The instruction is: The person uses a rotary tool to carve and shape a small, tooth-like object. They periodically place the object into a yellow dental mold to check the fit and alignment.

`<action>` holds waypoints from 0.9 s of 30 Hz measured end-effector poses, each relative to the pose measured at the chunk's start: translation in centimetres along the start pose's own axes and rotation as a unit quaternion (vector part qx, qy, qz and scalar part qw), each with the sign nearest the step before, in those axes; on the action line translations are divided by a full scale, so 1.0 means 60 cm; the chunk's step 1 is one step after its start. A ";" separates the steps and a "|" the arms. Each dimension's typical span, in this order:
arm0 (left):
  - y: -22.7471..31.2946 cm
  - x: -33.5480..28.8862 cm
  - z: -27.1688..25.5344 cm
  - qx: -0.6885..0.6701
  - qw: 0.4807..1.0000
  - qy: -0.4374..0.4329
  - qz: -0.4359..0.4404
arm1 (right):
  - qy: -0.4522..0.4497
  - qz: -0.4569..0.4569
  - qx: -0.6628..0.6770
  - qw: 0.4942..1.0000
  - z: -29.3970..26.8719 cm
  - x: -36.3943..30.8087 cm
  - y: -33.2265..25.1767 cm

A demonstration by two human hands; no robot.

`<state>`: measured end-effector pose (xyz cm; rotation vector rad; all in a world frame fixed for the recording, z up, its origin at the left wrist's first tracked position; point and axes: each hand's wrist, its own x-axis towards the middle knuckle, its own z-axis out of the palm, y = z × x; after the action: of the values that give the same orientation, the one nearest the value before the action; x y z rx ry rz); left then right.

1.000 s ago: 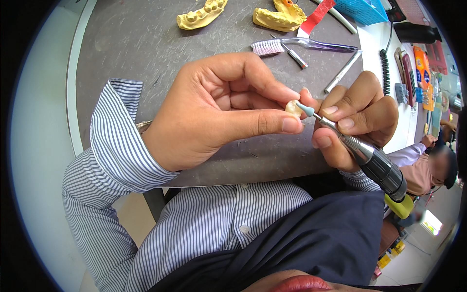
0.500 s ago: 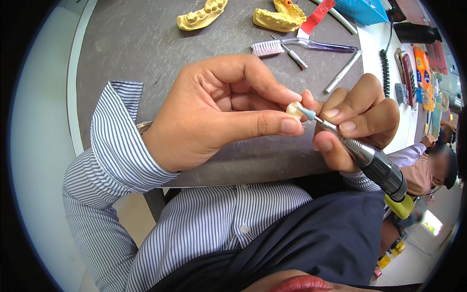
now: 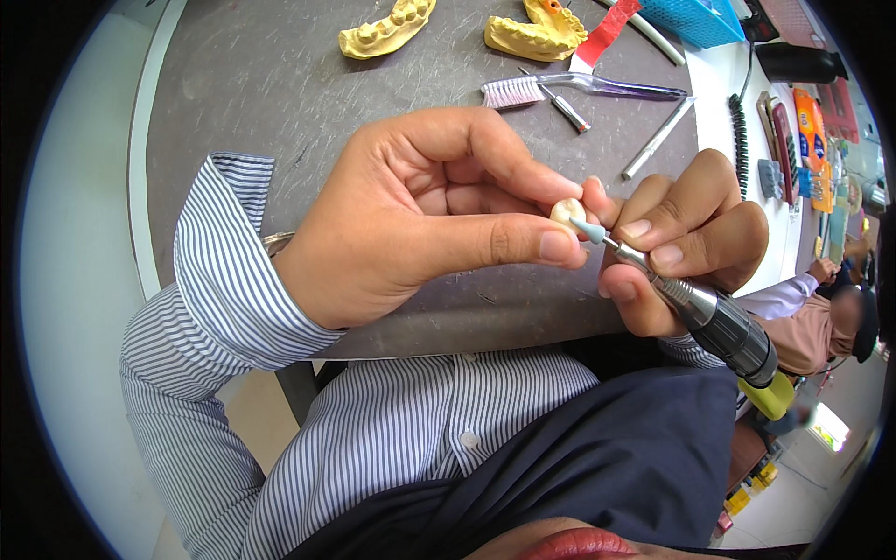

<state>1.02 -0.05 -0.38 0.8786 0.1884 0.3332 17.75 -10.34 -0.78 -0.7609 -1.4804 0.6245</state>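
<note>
Between thumb and fingertips, my left hand point(image 3: 420, 205) pinches a small cream-coloured dental crown point(image 3: 567, 213). My right hand point(image 3: 695, 233) grips a rotary handpiece point(image 3: 714, 317) with a silver neck and black body. A pale blue-grey pointed polishing tip point(image 3: 588, 231) is fitted in it, and its point meets the lower right side of the crown, touching or very close. The two hands nearly meet above the front part of the worktop. My fingers hide part of the crown's sides.
On the grey worktop point(image 3: 252, 112) lie two yellow dental casts, one point(image 3: 387, 30) left of the other point(image 3: 532, 35). A purple toothbrush point(image 3: 597, 86), a thin metal tool point(image 3: 567, 112) and a silver rod point(image 3: 658, 138) lie beyond my hands. A blue basket point(image 3: 695, 21) stands far right; another person point(image 3: 803, 327) sits at right.
The crown has turned slightly between my left fingers. The handpiece has shifted a little, and its tip now points at a lower spot on the crown. Both grips stay closed.
</note>
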 end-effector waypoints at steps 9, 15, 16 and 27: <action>-0.004 0.000 -0.003 -0.007 1.000 -0.001 -0.002 | -0.012 0.046 -0.048 0.998 0.000 0.007 -0.016; 0.008 -0.001 0.003 -0.001 0.998 0.024 -0.062 | 0.074 0.034 0.008 0.997 -0.001 0.008 -0.013; 0.010 -0.001 0.005 -0.004 0.997 0.025 -0.069 | 0.076 0.024 -0.002 0.997 0.002 0.010 -0.014; 0.000 -0.005 0.000 0.052 0.994 0.049 -0.081 | -0.086 -0.066 -0.177 0.978 -0.002 0.009 -0.014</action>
<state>0.76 -0.12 -0.37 0.9443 0.3680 0.2156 17.78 -10.45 0.24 -0.8895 -1.8147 0.3337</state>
